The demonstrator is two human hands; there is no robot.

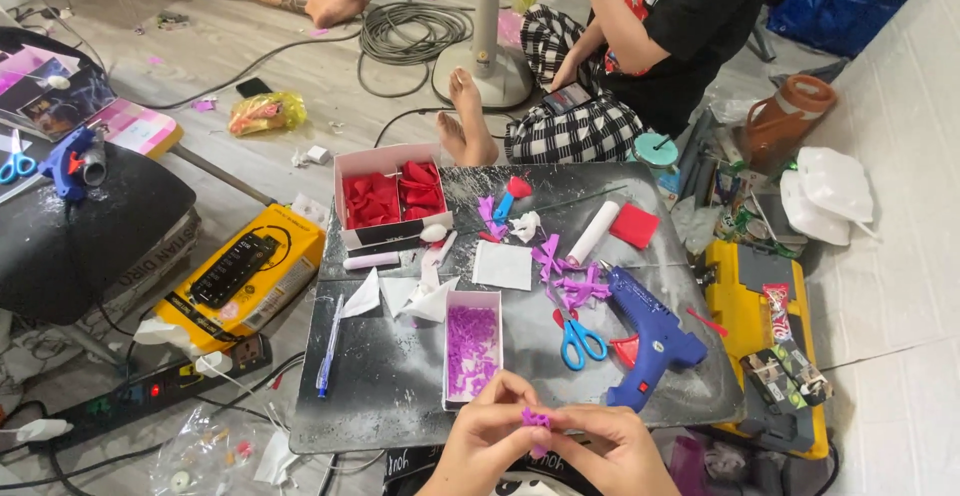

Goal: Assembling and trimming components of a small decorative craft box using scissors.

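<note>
My left hand and my right hand meet at the bottom centre, both pinching a small purple paper flower piece between the fingertips. Just beyond them, on a dark grey board, lies a narrow white box of purple petals. Blue-handled scissors and a blue glue gun lie to the right of that box. Purple paper scraps sit above the scissors.
A white box of red petals, a blue pen, white paper pieces and a white roll lie on the board. Another person in checked trousers sits beyond it. A yellow box and a power strip are at left.
</note>
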